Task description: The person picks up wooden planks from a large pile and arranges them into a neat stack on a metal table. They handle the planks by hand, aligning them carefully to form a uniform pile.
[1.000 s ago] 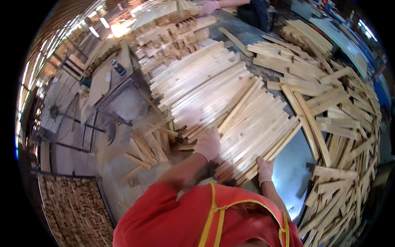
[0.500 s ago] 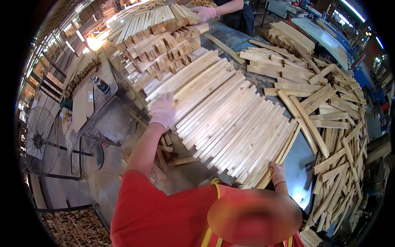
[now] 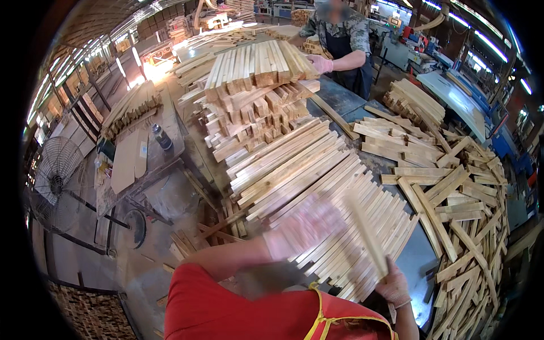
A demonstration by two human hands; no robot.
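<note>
My right hand [image 3: 394, 287], in a pale pink glove, grips the lower end of a wooden strip [image 3: 365, 232] that is raised and tilted over the row. Motion smears my left hand [image 3: 306, 226], also gloved, as it passes above the row, so its fingers cannot be made out. Below both hands, many light wooden strips [image 3: 334, 184] lie side by side on the dark table [image 3: 412, 249]. Beyond the row rise stacked wooden pieces [image 3: 258, 71] in crossed layers.
A jumbled heap of loose strips [image 3: 467, 218] covers the right side. Across the table a co-worker's gloved hand [image 3: 321, 64] touches the stack. To the left stand a side bench [image 3: 164, 156] with a dark bottle [image 3: 162, 137] and a caged fan [image 3: 56, 182].
My right hand has lifted a strip off the row's near right end. My left hand has left the row's far left edge and moved right and nearer. The view has shifted.
</note>
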